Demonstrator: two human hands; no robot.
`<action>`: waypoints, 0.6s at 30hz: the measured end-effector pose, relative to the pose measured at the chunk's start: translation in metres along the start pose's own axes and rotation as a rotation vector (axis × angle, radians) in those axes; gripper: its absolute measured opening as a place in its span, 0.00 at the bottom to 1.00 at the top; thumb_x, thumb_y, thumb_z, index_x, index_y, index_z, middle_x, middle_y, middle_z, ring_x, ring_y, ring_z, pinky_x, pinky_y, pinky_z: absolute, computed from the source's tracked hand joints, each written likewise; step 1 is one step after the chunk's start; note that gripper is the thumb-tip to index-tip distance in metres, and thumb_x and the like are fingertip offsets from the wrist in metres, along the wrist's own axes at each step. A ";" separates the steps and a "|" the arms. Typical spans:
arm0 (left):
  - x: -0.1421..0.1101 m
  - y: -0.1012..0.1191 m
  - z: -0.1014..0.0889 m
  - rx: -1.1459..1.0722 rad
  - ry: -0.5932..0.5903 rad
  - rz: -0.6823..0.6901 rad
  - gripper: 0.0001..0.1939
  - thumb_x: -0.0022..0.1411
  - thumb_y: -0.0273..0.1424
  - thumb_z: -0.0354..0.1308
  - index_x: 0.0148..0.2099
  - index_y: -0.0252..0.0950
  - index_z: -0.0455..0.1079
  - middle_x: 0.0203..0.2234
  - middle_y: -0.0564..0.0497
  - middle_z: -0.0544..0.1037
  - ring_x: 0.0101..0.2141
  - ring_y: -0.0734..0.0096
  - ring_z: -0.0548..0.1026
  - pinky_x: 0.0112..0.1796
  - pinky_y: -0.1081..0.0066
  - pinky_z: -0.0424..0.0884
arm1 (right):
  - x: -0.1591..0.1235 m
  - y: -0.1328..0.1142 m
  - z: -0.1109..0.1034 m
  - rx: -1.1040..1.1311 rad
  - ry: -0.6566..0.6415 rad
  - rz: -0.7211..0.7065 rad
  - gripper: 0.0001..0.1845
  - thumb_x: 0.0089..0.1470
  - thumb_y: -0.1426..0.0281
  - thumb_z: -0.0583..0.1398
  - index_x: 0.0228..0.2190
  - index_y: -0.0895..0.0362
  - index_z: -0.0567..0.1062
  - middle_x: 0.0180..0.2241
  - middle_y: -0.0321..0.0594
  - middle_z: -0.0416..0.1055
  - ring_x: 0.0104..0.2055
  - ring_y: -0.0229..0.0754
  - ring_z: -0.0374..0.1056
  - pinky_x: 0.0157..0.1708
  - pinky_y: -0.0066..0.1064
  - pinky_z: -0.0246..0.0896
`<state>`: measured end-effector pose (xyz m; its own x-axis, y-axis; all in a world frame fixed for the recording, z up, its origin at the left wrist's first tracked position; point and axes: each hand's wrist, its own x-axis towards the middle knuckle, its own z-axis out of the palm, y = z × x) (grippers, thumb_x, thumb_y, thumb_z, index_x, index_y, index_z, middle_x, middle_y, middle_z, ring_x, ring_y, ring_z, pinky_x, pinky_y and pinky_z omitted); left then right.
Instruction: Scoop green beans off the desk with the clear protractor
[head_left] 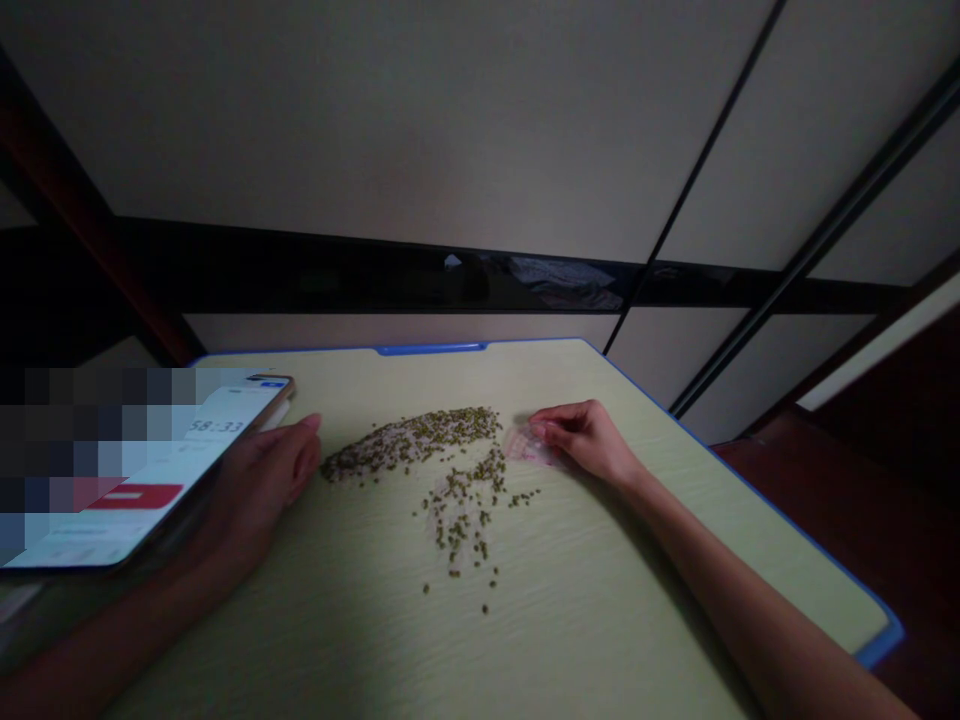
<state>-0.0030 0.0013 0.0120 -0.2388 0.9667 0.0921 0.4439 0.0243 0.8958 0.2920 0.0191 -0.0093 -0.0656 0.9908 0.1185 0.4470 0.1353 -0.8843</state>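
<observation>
Small green beans, which look like mung beans (450, 430), lie in a long heap across the middle of the table, with pale bits among them. A looser scatter of beans (461, 510) spreads towards me. At the heap's right end, my right hand (581, 435) rests with thumb and fingers pinched together over a pale pinkish patch (527, 448), too blurred to name. Whatever is between those fingertips is hidden. My left hand (274, 470) lies on its side left of the heap, fingers curled in, nothing visible in them. It is beside a phone (161, 470).
The light table (615, 560) has a blue edge and a blue handle piece (431, 349) at the far side. The phone's lit screen shows digits; part is blurred out. Behind stand pale cabinet panels (375, 130) with a dark band. Reddish floor (787, 470) shows at right.
</observation>
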 end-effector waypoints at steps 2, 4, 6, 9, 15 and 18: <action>0.003 -0.006 0.000 -0.044 -0.023 0.018 0.23 0.53 0.43 0.46 0.12 0.39 0.50 0.07 0.59 0.54 0.13 0.76 0.53 0.20 0.71 0.50 | 0.001 0.002 0.002 0.014 0.007 0.002 0.15 0.42 0.67 0.59 0.29 0.65 0.78 0.16 0.36 0.65 0.16 0.31 0.52 0.15 0.25 0.48; 0.003 -0.007 0.000 -0.023 -0.002 -0.003 0.23 0.54 0.41 0.46 0.12 0.39 0.50 0.06 0.59 0.54 0.13 0.76 0.53 0.20 0.71 0.50 | 0.001 0.002 0.003 0.026 0.010 -0.008 0.15 0.41 0.66 0.59 0.29 0.64 0.78 0.15 0.35 0.64 0.16 0.30 0.50 0.15 0.24 0.46; 0.003 -0.006 0.001 -0.033 0.009 -0.009 0.22 0.54 0.40 0.46 0.11 0.39 0.50 0.06 0.59 0.54 0.13 0.76 0.53 0.20 0.71 0.50 | 0.001 0.001 0.003 0.030 0.004 -0.019 0.15 0.42 0.65 0.59 0.29 0.64 0.78 0.15 0.34 0.63 0.16 0.30 0.49 0.14 0.24 0.44; 0.003 -0.006 0.002 -0.059 -0.006 0.019 0.22 0.53 0.39 0.46 0.11 0.39 0.49 0.06 0.59 0.54 0.13 0.77 0.53 0.20 0.71 0.51 | 0.000 -0.002 0.001 0.020 -0.033 -0.017 0.17 0.42 0.65 0.59 0.30 0.65 0.78 0.14 0.33 0.61 0.15 0.29 0.46 0.13 0.24 0.41; 0.000 -0.001 0.001 -0.067 0.007 -0.002 0.22 0.53 0.39 0.46 0.11 0.39 0.50 0.06 0.59 0.54 0.12 0.77 0.53 0.19 0.71 0.50 | -0.002 -0.004 -0.003 0.008 -0.096 -0.044 0.16 0.42 0.66 0.60 0.29 0.66 0.78 0.12 0.32 0.57 0.15 0.28 0.45 0.14 0.24 0.39; -0.002 0.005 0.001 -0.003 0.010 -0.025 0.22 0.54 0.37 0.45 0.11 0.39 0.49 0.05 0.59 0.54 0.12 0.76 0.53 0.20 0.71 0.50 | -0.003 -0.005 -0.003 0.003 -0.113 -0.040 0.16 0.42 0.66 0.59 0.29 0.67 0.78 0.12 0.31 0.56 0.15 0.29 0.44 0.14 0.25 0.40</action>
<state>0.0005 -0.0007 0.0157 -0.2587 0.9631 0.0738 0.4352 0.0479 0.8991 0.2924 0.0156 -0.0044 -0.1836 0.9777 0.1023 0.4392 0.1747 -0.8812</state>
